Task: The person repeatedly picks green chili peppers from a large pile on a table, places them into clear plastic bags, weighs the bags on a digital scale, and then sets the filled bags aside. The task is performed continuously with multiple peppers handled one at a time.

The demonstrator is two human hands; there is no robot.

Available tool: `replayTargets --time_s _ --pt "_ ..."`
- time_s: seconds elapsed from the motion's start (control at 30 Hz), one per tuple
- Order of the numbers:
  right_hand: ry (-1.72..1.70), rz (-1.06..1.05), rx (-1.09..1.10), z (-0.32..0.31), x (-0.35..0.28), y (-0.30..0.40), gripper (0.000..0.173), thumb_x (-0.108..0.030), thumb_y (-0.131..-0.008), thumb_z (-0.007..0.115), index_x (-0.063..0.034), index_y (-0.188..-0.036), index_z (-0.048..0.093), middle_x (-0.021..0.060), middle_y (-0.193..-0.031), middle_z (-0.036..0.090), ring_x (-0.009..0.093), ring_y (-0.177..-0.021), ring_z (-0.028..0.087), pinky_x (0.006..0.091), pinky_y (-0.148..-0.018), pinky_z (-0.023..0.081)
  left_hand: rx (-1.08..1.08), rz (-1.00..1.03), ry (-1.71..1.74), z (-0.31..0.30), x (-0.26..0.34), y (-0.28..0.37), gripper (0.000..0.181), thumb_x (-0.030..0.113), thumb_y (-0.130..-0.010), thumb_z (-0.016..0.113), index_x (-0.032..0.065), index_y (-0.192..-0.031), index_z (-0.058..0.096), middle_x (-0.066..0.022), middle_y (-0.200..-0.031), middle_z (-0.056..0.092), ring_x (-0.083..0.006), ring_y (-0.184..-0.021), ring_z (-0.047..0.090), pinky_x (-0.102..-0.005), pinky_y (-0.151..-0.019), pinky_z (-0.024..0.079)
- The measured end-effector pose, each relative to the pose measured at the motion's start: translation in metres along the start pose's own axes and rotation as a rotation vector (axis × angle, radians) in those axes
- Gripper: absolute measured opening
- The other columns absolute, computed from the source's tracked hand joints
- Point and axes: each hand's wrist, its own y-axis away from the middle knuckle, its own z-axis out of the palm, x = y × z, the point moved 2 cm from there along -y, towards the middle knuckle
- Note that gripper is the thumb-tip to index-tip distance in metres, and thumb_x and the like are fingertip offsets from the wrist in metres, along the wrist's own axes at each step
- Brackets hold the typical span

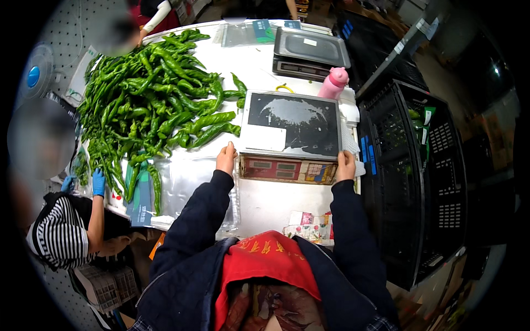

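In front of me a digital weighing scale (304,124) stands on the white table (265,202). Its dark plate is worn, and a white card (267,138) lies at the plate's front left. My right hand (345,165) grips the scale's front right corner. Close beside the front left corner is my left hand (226,158), fingers bent; whether it touches the scale cannot be made out. A large heap of long green peppers (145,99) covers the table's left side. Clear plastic bags (182,186) lie left of my left forearm.
Behind stand a second scale (310,47) and a pink bottle (333,85). Black plastic crates (414,182) line the right side, one holding green packages. A co-worker's blue-gloved hand (98,182) touches peppers at left. Another person's arm (157,18) reaches the heap's far end.
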Motion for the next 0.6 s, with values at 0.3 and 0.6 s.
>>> replayTargets --time_s 0.3,0.6 --pt "0.005 -0.302 -0.069 0.029 -0.049 0.077 0.023 -0.004 -0.087 0.055 -0.0017 -0.11 0.059 0.0111 -0.108 0.061 0.023 -0.098 0.059 0.0337 -0.088 0.046 0.154 -0.09 0.189 -0.042 -0.01 0.122 0.027 0.022 -0.095 0.055 0.0007 -0.112 0.053 -0.0107 -0.084 0.062 -0.0158 -0.068 0.06 -0.028 -0.063 0.05" --pt "0.095 -0.427 -0.538 0.142 -0.094 0.159 0.013 -0.006 -0.087 0.057 -0.0012 -0.098 0.063 0.0127 -0.09 0.062 0.025 -0.077 0.062 0.0342 -0.068 0.049 -0.021 -0.234 0.183 -0.08 -0.027 0.142 0.026 0.023 -0.091 0.059 -0.0008 -0.102 0.059 -0.0119 -0.078 0.064 -0.0169 -0.064 0.062 -0.0287 -0.058 0.052"
